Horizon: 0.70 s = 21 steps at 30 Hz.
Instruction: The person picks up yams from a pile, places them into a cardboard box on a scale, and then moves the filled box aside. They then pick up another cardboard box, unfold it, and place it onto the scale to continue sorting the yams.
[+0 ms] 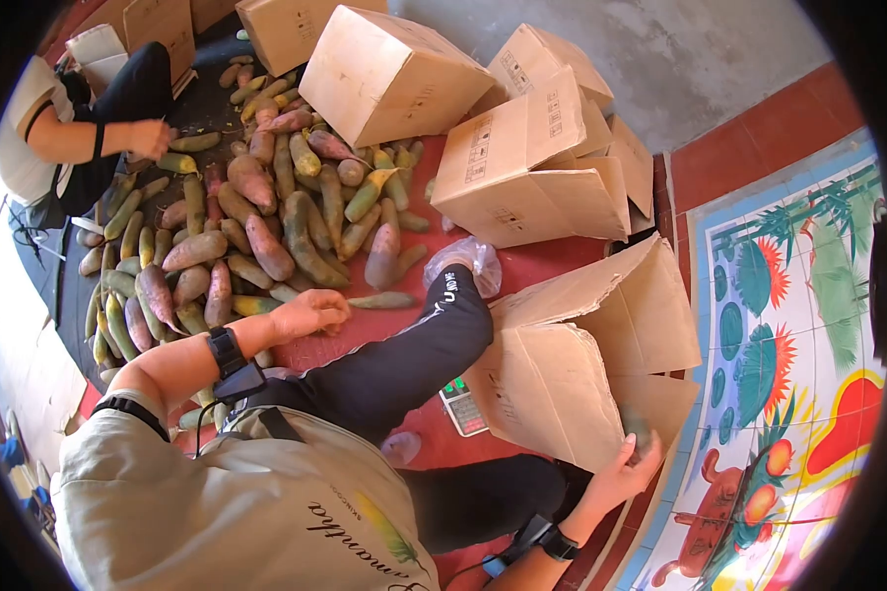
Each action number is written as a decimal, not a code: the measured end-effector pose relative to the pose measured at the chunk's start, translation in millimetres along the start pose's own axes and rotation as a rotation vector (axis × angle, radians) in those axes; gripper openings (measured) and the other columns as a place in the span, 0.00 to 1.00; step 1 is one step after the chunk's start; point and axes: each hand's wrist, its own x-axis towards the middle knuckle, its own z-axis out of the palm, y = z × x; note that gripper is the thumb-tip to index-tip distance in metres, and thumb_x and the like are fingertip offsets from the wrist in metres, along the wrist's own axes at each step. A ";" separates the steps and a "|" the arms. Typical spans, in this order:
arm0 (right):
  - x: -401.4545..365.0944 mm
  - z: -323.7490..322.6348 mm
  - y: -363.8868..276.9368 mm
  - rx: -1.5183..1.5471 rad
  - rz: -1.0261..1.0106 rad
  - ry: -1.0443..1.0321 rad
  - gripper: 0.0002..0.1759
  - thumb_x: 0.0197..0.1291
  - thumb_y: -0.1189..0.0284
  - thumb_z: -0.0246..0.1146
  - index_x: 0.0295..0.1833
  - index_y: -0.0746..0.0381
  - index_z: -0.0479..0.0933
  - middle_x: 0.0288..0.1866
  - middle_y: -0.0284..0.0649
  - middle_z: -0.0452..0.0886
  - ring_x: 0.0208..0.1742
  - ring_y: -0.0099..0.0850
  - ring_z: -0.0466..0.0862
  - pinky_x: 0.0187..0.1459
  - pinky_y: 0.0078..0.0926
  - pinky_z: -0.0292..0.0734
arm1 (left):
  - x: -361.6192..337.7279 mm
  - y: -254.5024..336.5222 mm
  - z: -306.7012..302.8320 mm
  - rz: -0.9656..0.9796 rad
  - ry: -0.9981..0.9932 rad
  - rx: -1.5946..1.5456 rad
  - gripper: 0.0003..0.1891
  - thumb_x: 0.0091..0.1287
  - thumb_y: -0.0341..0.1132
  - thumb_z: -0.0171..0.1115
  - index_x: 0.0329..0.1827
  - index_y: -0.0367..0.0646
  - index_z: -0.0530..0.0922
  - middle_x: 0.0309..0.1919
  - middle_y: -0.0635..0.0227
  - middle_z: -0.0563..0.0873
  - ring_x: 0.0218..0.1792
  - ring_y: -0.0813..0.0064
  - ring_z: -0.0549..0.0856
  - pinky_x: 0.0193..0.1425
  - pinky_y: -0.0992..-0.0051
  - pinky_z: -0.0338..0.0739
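Observation:
Beside the big pile of green and reddish radishes [251, 182], my left hand [310, 313] is over my leg and the red mat, fingers loosely bent with nothing visible in them. A single green radish [382, 300] lies just past its fingertips. My right hand [629, 475] is at the near edge of an open cardboard box [542, 379], its fingers round a dull green radish [636, 424] partly hidden inside. Between my legs, a scale [463, 409] with a lit green display stands partly under the box.
Across the pile at the upper left, another person's hand [151, 139] is near the radishes. More cardboard boxes [389, 79] stand beyond the pile, with an open one [522, 177] to the right. A painted tile wall [759, 394] runs along the right.

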 end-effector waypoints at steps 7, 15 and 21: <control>-21.9 5.7 7.8 -0.109 -0.152 -0.021 0.15 0.67 0.69 0.52 0.50 0.71 0.73 0.44 0.50 0.77 0.45 0.46 0.76 0.47 0.40 0.71 | -12.9 -134.2 -83.9 -0.034 0.123 1.055 0.14 0.56 0.41 0.59 0.43 0.47 0.80 0.32 0.65 0.86 0.34 0.62 0.85 0.38 0.67 0.79; -36.1 3.2 8.2 -0.303 -0.303 0.004 0.19 0.67 0.67 0.53 0.57 0.69 0.71 0.55 0.51 0.74 0.55 0.48 0.73 0.57 0.43 0.65 | -83.9 -183.0 -101.9 -0.503 -0.270 1.520 0.19 0.56 0.43 0.59 0.52 0.51 0.80 0.52 0.63 0.80 0.59 0.60 0.75 0.62 0.56 0.68; -37.2 4.7 12.7 -0.381 -0.397 0.041 0.21 0.67 0.67 0.53 0.60 0.68 0.69 0.58 0.50 0.74 0.57 0.48 0.72 0.58 0.43 0.65 | -112.3 -214.2 -121.0 -0.554 -0.398 1.625 0.20 0.57 0.42 0.59 0.55 0.55 0.79 0.54 0.66 0.79 0.60 0.63 0.74 0.63 0.43 0.60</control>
